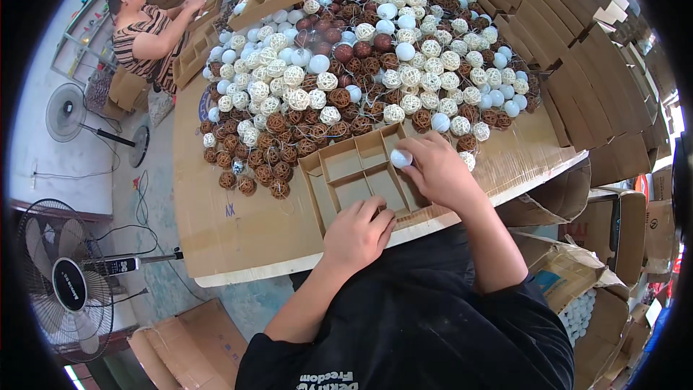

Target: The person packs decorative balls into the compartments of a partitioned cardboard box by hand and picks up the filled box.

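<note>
A shallow cardboard box with dividers (pixel 351 177) lies at the table's near edge. My right hand (pixel 442 173) pinches a smooth white ball (pixel 401 159) between thumb and fingers, over the box's right side. At the near wall of the box, my left hand (pixel 359 232) curls its fingers over the edge, closed on it. Just beyond the box spreads a big heap of balls: brown woven balls (pixel 276 123), cream woven balls (pixel 294 76), smooth white balls and dark red balls (pixel 343 53), with thin wires among them.
Stacked cardboard boxes (pixel 592 79) line the table's right side. Another divided box (pixel 271 0) stands at the far left of the heap, near a person (pixel 148 36) in a striped top. Two fans (pixel 70 282) stand on the left. An open carton of white balls (pixel 577 314) sits at lower right.
</note>
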### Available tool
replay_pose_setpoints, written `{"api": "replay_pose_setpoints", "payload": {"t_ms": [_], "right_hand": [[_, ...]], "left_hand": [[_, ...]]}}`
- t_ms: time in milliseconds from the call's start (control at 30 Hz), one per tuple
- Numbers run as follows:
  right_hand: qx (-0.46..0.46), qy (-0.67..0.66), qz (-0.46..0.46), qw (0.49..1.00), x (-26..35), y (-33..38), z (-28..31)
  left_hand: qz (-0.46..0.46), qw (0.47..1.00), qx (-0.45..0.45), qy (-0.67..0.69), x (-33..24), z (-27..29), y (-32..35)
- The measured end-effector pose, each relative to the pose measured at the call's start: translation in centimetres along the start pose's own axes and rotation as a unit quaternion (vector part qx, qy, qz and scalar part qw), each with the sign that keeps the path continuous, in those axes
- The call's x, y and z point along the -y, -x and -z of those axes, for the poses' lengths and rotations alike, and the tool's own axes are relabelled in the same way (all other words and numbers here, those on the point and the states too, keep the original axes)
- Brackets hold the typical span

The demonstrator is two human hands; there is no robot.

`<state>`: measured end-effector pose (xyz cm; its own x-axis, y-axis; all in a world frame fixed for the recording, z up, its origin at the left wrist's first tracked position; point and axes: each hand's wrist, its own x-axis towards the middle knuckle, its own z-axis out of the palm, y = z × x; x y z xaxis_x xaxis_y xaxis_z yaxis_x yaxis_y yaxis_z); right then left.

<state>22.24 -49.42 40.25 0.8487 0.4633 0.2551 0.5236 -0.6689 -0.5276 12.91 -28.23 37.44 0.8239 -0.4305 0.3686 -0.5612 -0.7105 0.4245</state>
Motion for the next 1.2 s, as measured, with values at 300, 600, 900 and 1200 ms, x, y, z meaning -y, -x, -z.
{"api": "replay_pose_setpoints", "payload": {"t_ms": [300, 600, 900, 1200], "right_hand": [[0.083, -0.025, -0.051, 0.995, 0.6, 0.6, 0.8], [0.048, -0.01, -0.023, 0.999, -0.2, -0.1, -0.8], [-0.073, -0.081, -0.153, 0.982, -0.8, -0.6, 3.4], [-0.081, 0.02, -0.2, 0.976, -5.0, -0.3, 6.3]], "left_hand": [[0.002, 1.0, -0.007, 0.001, 0.3, -0.2, 0.2], [-0.002, 1.0, -0.009, 0.005, 0.0, -0.2, -0.1], [0.008, 1.0, -0.007, 0.001, -0.2, 0.0, 0.2], [0.0, 1.0, -0.001, 0.003, 0.1, -0.3, 0.1]]}}
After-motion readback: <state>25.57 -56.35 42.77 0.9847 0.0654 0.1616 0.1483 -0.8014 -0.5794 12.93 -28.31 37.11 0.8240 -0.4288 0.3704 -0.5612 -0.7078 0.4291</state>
